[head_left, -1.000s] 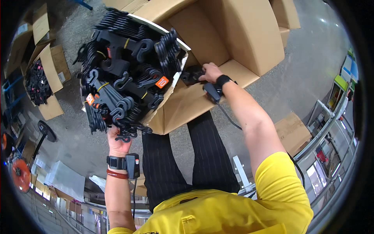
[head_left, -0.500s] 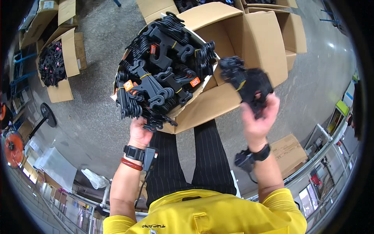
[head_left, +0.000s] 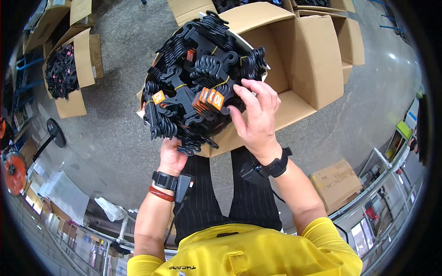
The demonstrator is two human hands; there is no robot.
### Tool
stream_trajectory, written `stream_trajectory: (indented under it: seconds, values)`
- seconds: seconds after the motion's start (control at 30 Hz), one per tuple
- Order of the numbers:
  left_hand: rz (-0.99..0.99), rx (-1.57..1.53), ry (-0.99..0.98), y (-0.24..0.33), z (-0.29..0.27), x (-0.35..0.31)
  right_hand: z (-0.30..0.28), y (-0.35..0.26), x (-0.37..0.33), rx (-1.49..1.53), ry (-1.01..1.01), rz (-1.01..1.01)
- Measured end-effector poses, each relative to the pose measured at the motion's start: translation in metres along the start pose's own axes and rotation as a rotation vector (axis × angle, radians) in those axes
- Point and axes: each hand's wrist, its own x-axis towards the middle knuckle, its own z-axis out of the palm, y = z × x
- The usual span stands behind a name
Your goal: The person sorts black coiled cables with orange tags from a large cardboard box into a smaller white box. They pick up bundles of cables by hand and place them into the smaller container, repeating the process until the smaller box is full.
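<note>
Head: black hanger bundle (head_left: 214, 81), orange-tagged

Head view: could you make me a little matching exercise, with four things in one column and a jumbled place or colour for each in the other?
Things
1. Right hand
2. Left hand
3. Bracelet
4. Shirt

Places and colours
A. Yellow
B. At the near edge of the heap of black hooked pieces
C. Dark red
D. At the right side of the banded bundle with orange tags

Right pairs: 1-D, 2-B, 3-C, 4-A
</note>
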Motion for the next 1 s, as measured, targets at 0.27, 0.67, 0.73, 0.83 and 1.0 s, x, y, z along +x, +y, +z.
stream_trajectory:
  seconds: [0.27, 0.67, 0.73, 0.83, 1.0]
  values:
    - [-0.012, -0.029, -0.049, 0.021, -0.043, 0.007, -0.009, 0.139, -0.027, 0.424, 0.005, 0.77]
    - [-0.042, 0.027, -0.065, 0.054, 0.001, -0.006, 0.153, 0.163, -0.064, -0.134, -0.599, 0.997]
    - [-0.065, -0.005, -0.124, 0.055, -0.01, -0.009, 0.167, 0.165, -0.072, -0.035, -0.523, 1.067]
    - [-0.033, 0.029, 0.053, 0.052, -0.014, -0.006, 0.167, 0.175, -0.085, 0.084, -0.501, 1.184]
    - [-0.01, 0.036, 0.186, 0.043, 0.004, -0.005, 0.079, 0.175, -0.088, 0.428, -0.299, 1.144]
